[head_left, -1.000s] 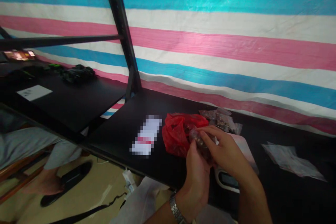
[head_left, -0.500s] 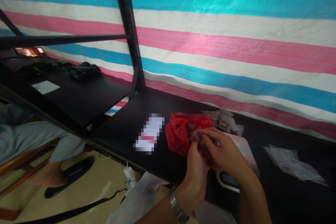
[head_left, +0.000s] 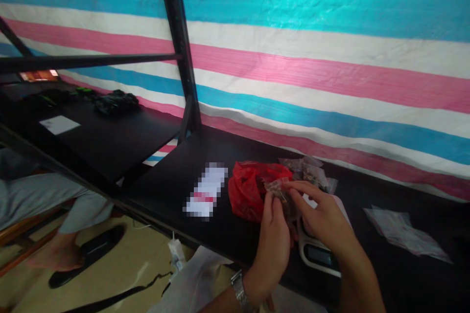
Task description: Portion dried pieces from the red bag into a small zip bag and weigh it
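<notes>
Small clear bag (head_left: 282, 194): I hold it between both hands above the counter's near edge, just right of the red bag; brownish contents show through, too blurred to name.
My left hand (head_left: 273, 234): fingers curled, thumb and fingertips pinching the small clear bag's left side; a metal watch (head_left: 239, 293) sits on the wrist.
My right hand (head_left: 323, 217): closed on the bag's top right edge, fingers pointing left.
White scale (head_left: 318, 253): on the counter directly under my hands, partly hidden by them.
Red bag (head_left: 249, 190): crumpled, lying open on the counter beside my left hand.
Filled packets (head_left: 310, 172): piled behind my hands, near the striped tarp (head_left: 330, 68).
Empty clear bags (head_left: 402, 234): flat, well to the right.
Counter (head_left: 176, 181): black.
</notes>
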### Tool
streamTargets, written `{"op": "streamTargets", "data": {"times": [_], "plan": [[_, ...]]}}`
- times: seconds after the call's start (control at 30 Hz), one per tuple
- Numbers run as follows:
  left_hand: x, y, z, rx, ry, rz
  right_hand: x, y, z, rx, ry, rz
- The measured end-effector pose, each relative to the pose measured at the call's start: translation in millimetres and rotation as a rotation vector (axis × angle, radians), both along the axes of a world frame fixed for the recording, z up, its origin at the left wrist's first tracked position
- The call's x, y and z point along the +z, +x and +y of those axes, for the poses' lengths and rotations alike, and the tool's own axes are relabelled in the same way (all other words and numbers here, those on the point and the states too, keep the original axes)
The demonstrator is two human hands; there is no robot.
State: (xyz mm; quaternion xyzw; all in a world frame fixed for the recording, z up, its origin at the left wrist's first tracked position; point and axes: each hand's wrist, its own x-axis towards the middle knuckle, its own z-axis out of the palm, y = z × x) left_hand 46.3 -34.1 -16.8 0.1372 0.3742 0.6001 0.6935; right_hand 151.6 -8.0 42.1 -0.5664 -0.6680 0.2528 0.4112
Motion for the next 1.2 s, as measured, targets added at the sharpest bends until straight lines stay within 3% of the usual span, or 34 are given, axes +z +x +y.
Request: {"op": "streamTargets", "data": {"times": [0.1, 0.2, 0.37, 0.5, 0.6, 0.77, 0.9, 1.2], "plan": [[4.1, -9.4, -4.5, 0.072, 0.205, 0.387, 3.1, 8.7, -3.8, -0.07, 0.023, 0.108], [8.3, -19.1, -4.3, 0.017, 0.483, 0.693, 1.7, 14.6, -6.2, -0.104, 0.057, 0.286], [10.6, -25.1, 1.8, 0.023, 0.682, 0.962, 5.8, 23.2, -10.7, -0.067, 0.011, 0.411], [12.7, -20.9, 3.9, 0.111, 0.71, 1.059, 7.3, 48.3, -17.3, -0.265, 0.053, 0.458], [12.6, -15.5, 5.3, 0.181, 0.691, 1.099, -4.5, 73.2, -19.2, -0.425, 0.027, 0.417], [9.0, -9.6, 7.5, 0.173, 0.682, 1.133, -26.9, 96.6, -14.8, -0.512, -0.113, 0.179], [7.0, -6.4, 10.6, 0.222, 0.684, 1.133, -24.3, 100.7, -16.3, -0.661, -0.028, 0.007], [4.5, 9.6, 22.4, 0.318, 0.654, 1.093, -13.4, 102.9, -20.4, -0.656, 0.013, 0.019]]}}
